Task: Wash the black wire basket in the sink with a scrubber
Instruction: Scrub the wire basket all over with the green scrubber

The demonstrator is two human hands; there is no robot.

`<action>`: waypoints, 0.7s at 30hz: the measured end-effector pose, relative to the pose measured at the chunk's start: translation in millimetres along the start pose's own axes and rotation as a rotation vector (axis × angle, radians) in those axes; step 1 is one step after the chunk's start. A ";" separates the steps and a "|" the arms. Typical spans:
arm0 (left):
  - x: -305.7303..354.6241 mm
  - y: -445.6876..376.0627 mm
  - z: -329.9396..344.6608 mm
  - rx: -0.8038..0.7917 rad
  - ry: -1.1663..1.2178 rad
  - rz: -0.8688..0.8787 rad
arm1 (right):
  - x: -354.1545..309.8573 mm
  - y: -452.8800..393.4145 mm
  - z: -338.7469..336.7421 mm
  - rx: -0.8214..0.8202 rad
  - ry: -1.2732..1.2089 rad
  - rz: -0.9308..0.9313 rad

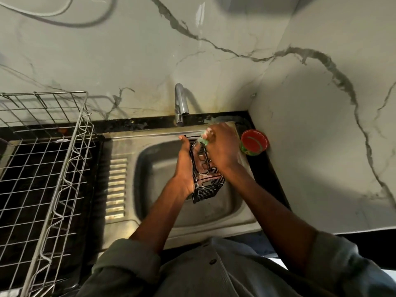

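Left hand (pixel 185 168): your fingers wrap the basket's left side, thumb up near its top.
Right hand (pixel 220 146): curled shut around the green scrubber (pixel 203 140), pressed on the basket's upper end.
Basket (pixel 209 185): soapy, held tilted between your hands above the sink (pixel 154 168) bowl, just below the tap (pixel 181 103).

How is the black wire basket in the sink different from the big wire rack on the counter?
The black wire basket is small and dark; the wire rack is much larger and silver. The basket is soapy, gripped by the left hand over the sink while the right hand scrubs it; the rack sits untouched on the counter. Both are open wire grids.
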State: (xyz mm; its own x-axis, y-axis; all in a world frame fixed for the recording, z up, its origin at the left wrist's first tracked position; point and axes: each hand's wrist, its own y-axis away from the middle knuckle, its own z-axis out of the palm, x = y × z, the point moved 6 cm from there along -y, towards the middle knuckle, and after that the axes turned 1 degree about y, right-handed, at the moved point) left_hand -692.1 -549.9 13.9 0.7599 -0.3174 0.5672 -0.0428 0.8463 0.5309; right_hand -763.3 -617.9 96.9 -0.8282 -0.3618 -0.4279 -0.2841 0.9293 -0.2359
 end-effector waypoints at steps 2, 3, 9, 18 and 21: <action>3.1 2.7 3.2 -0.009 -0.063 0.009 | -6.2 -17.5 0.3 -0.002 0.003 0.030; 5.5 3.8 2.2 0.013 -0.096 0.023 | -8.1 -21.1 1.2 -0.012 -0.014 0.043; 11.5 -3.6 -14.3 0.165 0.126 0.109 | -54.0 13.2 10.3 -0.010 -0.067 -0.199; 7.5 -3.6 -6.7 0.113 0.026 0.091 | -43.2 10.3 8.4 -0.021 -0.090 -0.050; 6.8 -5.1 -6.8 0.116 0.031 0.100 | -50.7 14.8 5.9 -0.044 -0.133 -0.160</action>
State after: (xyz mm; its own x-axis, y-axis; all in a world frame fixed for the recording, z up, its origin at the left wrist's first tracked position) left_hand -682.3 -553.4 10.7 0.7676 -0.2196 0.6022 -0.1921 0.8175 0.5429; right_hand -722.7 -586.3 109.9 -0.7006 -0.5089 -0.5002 -0.4302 0.8605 -0.2729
